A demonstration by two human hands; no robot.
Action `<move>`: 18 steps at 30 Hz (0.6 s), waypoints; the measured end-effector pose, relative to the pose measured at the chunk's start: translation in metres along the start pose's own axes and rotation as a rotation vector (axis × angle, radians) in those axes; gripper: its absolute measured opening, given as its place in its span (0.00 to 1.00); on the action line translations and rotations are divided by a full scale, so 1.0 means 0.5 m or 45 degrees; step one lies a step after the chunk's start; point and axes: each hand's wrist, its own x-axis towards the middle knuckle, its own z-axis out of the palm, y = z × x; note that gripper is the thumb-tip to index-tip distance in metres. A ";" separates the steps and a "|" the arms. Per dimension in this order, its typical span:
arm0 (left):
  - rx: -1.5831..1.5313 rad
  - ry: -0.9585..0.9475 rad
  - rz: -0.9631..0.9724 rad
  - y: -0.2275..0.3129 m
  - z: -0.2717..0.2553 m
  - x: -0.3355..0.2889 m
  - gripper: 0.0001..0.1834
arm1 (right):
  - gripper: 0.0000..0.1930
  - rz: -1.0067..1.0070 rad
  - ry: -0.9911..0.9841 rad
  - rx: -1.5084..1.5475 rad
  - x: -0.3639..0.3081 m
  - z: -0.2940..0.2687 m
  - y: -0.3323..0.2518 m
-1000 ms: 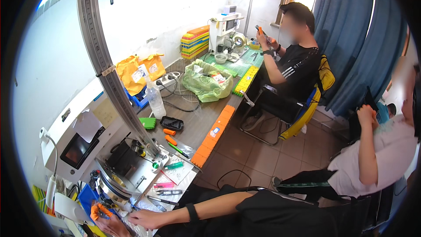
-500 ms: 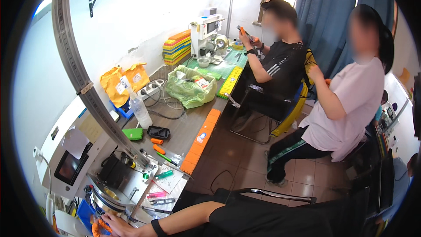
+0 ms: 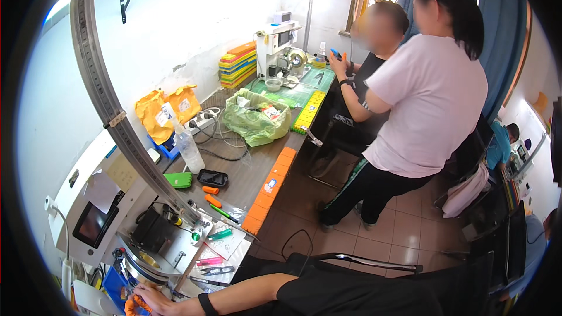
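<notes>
My right hand point(image 3: 151, 299) is at the lower left edge, its forearm reaching in from the right with a black band on the wrist. Its fingers bend inward around a ridged orange thing point(image 3: 136, 305); whether they hold it or wear it as finger covers is unclear. Just above the hand stands a bench machine with a curved metal rim point(image 3: 137, 266) and a white base plate. A blue bin point(image 3: 114, 284) with tools lies beside the fingers. Near the forearm are a pink-handled tool point(image 3: 209, 261) and a grey pen-like tool point(image 3: 218, 270). My left hand is out of sight.
An orange ridged tray point(image 3: 270, 190) lines the bench edge. Beyond are a clear bottle point(image 3: 188, 151), a green plastic bag point(image 3: 257, 120) and a second machine point(image 3: 278, 52). A seated person point(image 3: 374, 64) and a standing person point(image 3: 424, 105) are beside the bench. A chair armrest point(image 3: 374, 261) borders my sleeve.
The standing person has stepped left, close beside the seated one, and turned. The seated person now holds up a blue-looking device. My right hand has barely moved.
</notes>
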 end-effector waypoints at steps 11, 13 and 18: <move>-0.171 0.124 -0.085 0.013 -0.044 0.044 0.13 | 0.10 -0.015 0.237 -0.396 0.001 -0.009 0.013; -0.193 0.041 -0.074 -0.020 -0.065 0.087 0.17 | 0.11 -0.040 0.300 -0.423 -0.009 0.007 0.028; -0.486 -0.449 -0.272 -0.207 0.001 0.117 0.21 | 0.12 0.069 0.201 -0.388 -0.037 -0.005 0.003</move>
